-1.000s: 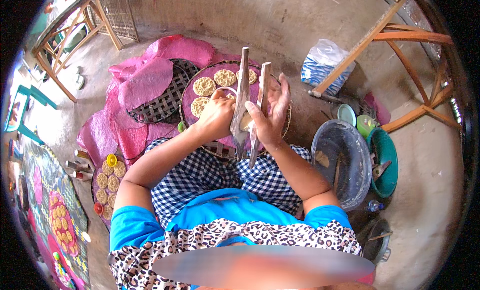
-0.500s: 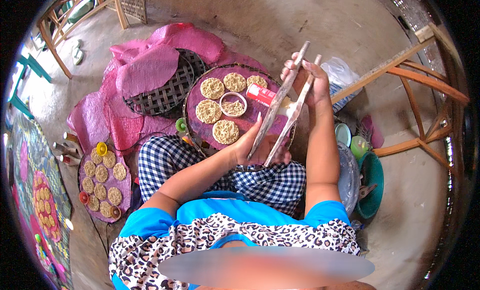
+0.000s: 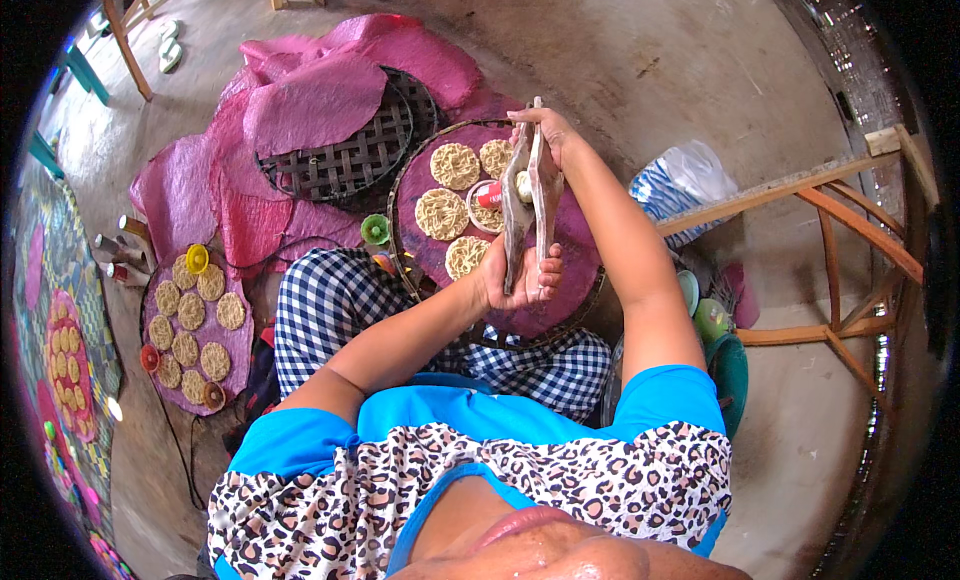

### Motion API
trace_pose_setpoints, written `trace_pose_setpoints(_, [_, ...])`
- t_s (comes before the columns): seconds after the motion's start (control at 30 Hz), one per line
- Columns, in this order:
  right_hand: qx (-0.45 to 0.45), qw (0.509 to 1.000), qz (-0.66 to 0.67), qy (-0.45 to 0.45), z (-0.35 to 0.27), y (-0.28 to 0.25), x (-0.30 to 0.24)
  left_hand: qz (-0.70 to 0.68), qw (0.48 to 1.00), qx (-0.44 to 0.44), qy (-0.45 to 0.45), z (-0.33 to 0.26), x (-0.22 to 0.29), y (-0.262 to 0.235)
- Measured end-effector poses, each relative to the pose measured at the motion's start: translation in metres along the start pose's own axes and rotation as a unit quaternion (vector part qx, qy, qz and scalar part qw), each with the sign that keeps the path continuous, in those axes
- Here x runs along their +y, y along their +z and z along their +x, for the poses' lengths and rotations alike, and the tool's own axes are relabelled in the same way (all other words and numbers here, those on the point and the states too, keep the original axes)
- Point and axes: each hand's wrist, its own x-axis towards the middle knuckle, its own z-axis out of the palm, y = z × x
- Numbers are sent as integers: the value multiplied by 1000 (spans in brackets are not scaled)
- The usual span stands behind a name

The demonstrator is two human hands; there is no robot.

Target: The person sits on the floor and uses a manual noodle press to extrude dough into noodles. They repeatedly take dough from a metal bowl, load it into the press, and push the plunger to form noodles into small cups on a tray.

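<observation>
Both my hands hold a long two-armed wooden press over a round woven tray lined with purple cloth. My left hand grips its near end. My right hand grips its far end, arm stretched out. The two arms of the press lie almost together with a pale lump between them. Several round noodle nests lie on the tray, next to a small bowl with a red thing in it. My legs in checked cloth lie under the tray's near edge.
A second tray of noodle nests lies on the floor at my left, beside small jars. Purple cloths cover empty woven trays behind. A plastic bag, bowls and a wooden frame stand at my right.
The press has swung from leaning right to almost straight ahead over the tray. My right arm has stretched further forward, and the press arms have come closer together.
</observation>
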Motion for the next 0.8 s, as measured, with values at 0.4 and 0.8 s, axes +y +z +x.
trace_pose_setpoints(0.4, [86, 991, -98, -8, 7, -6, -14, 38, 998, 56, -17, 14, 14, 0])
trace_pose_setpoints(0.8, [109, 987, -120, 8, -19, -22, 9, 22, 994, 105, -18, 18, -28, 1])
